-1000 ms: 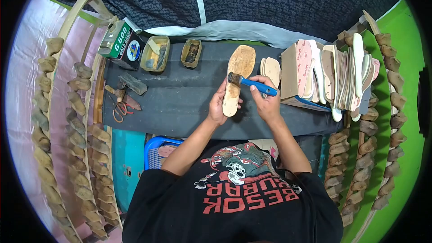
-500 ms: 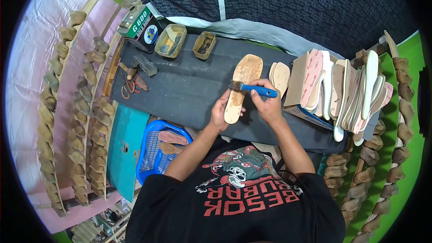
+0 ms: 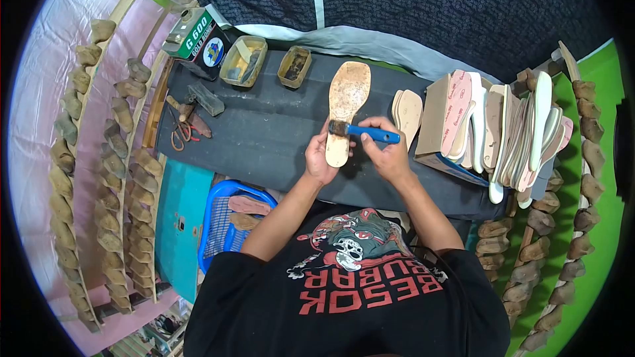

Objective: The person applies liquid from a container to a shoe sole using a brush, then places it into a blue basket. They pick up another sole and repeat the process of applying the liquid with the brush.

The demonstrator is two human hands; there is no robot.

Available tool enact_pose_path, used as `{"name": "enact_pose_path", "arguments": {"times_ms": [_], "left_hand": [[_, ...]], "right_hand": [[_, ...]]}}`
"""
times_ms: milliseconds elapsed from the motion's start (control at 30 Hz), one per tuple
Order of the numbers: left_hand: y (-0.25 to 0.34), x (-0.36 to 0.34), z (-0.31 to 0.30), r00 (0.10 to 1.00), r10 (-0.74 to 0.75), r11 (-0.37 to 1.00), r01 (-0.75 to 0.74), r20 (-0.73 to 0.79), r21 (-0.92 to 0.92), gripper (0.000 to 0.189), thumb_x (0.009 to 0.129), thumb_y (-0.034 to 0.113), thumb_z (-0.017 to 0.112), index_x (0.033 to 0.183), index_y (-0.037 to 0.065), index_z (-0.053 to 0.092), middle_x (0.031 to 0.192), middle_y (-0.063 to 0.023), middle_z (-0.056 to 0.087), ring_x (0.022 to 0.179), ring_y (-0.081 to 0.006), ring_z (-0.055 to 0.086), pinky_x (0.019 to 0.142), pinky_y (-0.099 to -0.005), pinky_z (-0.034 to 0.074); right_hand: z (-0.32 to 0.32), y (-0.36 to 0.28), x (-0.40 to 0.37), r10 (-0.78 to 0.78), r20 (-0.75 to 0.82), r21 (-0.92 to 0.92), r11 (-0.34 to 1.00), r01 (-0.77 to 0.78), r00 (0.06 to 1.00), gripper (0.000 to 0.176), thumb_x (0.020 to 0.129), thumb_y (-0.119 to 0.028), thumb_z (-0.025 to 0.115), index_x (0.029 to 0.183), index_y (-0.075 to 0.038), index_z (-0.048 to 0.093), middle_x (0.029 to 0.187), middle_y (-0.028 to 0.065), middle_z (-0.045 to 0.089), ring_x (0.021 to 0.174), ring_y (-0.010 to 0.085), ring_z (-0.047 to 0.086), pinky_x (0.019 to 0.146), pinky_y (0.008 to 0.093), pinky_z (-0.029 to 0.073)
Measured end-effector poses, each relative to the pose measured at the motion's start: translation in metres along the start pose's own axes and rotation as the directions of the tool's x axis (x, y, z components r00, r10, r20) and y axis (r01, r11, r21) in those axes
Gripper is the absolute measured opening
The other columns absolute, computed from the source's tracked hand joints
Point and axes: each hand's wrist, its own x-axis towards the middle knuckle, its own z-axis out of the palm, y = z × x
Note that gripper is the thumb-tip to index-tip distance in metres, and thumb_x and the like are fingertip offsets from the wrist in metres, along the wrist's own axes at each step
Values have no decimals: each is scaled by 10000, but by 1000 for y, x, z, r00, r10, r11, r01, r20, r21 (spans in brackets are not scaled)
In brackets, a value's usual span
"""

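Observation:
A tan shoe insole (image 3: 349, 87) is held up over the dark table, its wide end away from me. My left hand (image 3: 321, 158) grips its narrow end from the left, fingers partly hidden behind it. In my right hand (image 3: 387, 153) is a blue-handled paintbrush (image 3: 375, 134), held from the right. The dark bristles touch the insole near its narrow middle. A wet-looking brownish coating shows on the insole's surface. Just right of the brush, a couple of similar insoles (image 3: 407, 114) lie on the table.
A box (image 3: 431, 119) packed with insoles stands at the right. Two small tubs (image 3: 294, 67) and a G 600 can (image 3: 196, 39) line the table's back left, with scissors (image 3: 180, 133) and a hammer (image 3: 177, 107) nearer. A blue basket (image 3: 209, 225) sits below. Racks of shoe lasts (image 3: 119, 178) flank both sides.
The brush has moved down the insole toward its narrow end. The insole is turned a little more upright. The whole view has shifted slightly.

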Motion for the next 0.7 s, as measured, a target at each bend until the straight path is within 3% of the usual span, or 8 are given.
{"name": "enact_pose_path", "arguments": {"times_ms": [167, 300, 433, 533, 633, 700], "left_hand": [[6, 13, 7, 992, 68, 998, -69, -105, -8, 616, 1058, 455, 319, 1586, 151, 416, 1297, -85, 679, 1001, -251, 704, 820, -421, 605], [10, 14, 0, 998, 57, 984, -52, -30, 168, 656, 1066, 515, 277, 1580, 132, 417, 1256, -103, 695, 939, -249, 717, 750, -386, 618], [4, 11, 5, 997, 79, 975, -73, -20, 208, 713, 1065, 564, 226, 1594, 119, 399, 1288, -114, 688, 948, -252, 724, 749, -381, 622], [-2, 20, 20, 943, 117, 991, -131, -310, -25, 761, 1055, 609, 197, 1604, 118, 390, 1283, -107, 689, 950, -247, 720, 754, -380, 618], [3, 21, 26, 944, 125, 988, -147, -304, -52, 813, 1040, 662, 168, 1613, 126, 380, 1249, -95, 694, 936, -238, 712, 757, -378, 611], [6, 13, 18, 984, 117, 986, -99, -133, 136, 837, 1031, 685, 156, 1614, 128, 379, 1232, -91, 695, 931, -238, 710, 761, -378, 608]], "right_hand": [[8, 13, -14, -103, -2, -90, 991, 103, 995, 184, 917, -60, 690, 1090, 0, 674, 949, 91, 739, 886, 170, 712, 809, 327, 550], [2, 14, -5, 50, -64, -39, 998, -53, 997, 197, 945, -80, 680, 1119, 11, 671, 986, 53, 703, 924, 119, 637, 868, 292, 508], [7, 2, 0, 52, -40, 37, 998, -50, 998, 190, 954, -77, 677, 1125, 6, 669, 981, 40, 702, 894, 94, 626, 826, 271, 507], [4, 16, -9, 11, 57, -25, 1000, -10, 998, 185, 918, -57, 687, 1088, 14, 675, 942, 71, 726, 856, 140, 680, 801, 299, 534], [3, 19, -10, -3, 19, -40, 999, 4, 1000, 183, 903, -61, 691, 1069, 17, 679, 906, 74, 735, 831, 152, 696, 793, 315, 544], [0, 16, -6, 62, -28, -7, 998, -62, 998, 179, 904, -62, 690, 1066, 14, 680, 898, 70, 736, 827, 147, 689, 794, 313, 542]]}}
